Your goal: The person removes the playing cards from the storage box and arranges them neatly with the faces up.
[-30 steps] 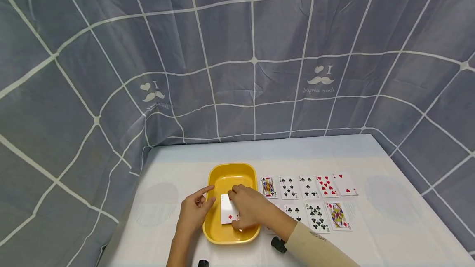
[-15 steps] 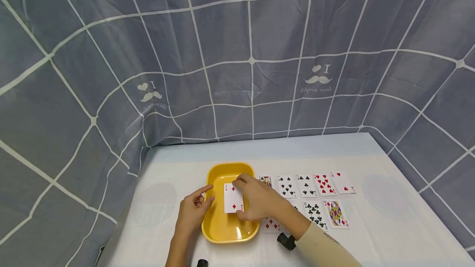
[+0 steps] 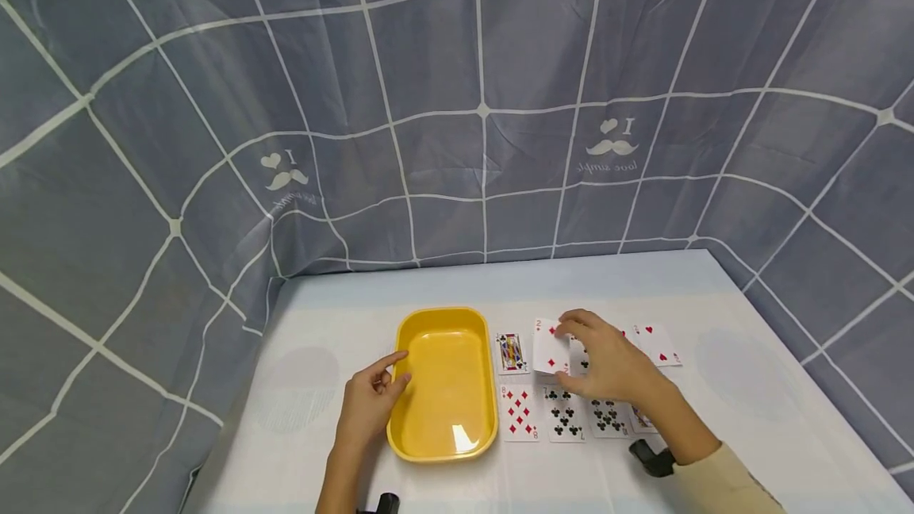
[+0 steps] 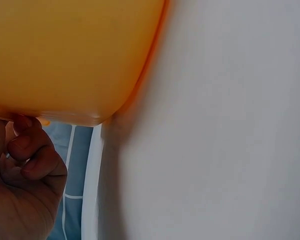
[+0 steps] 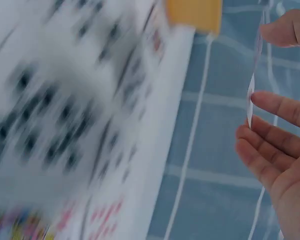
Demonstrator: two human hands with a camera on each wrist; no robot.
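Observation:
My right hand (image 3: 610,359) pinches a playing card, the two of diamonds (image 3: 548,347), by its right edge, thumb at the near corner and fingers at the far one. The card covers the one under it in the head view; in the right wrist view the held card (image 5: 255,70) shows edge-on between thumb and fingers (image 5: 280,145). My left hand (image 3: 366,407) holds the left rim of a yellow tray (image 3: 493,387). Nothing lies in the tray. In the left wrist view its wall (image 4: 65,60) rises over my curled fingers (image 4: 35,150).
Cards lie face up in two rows right of the tray. A jack (image 3: 512,353) and the two of hearts (image 3: 657,343) end the far row; the eight of diamonds (image 3: 519,412) and seven of clubs (image 3: 566,416) lie nearer. A grey curtain (image 3: 443,149) hangs behind the table.
My right hand has lifted the two of diamonds out of the tray and carried it right, over the far row of cards. My left hand has stayed at the tray's rim.

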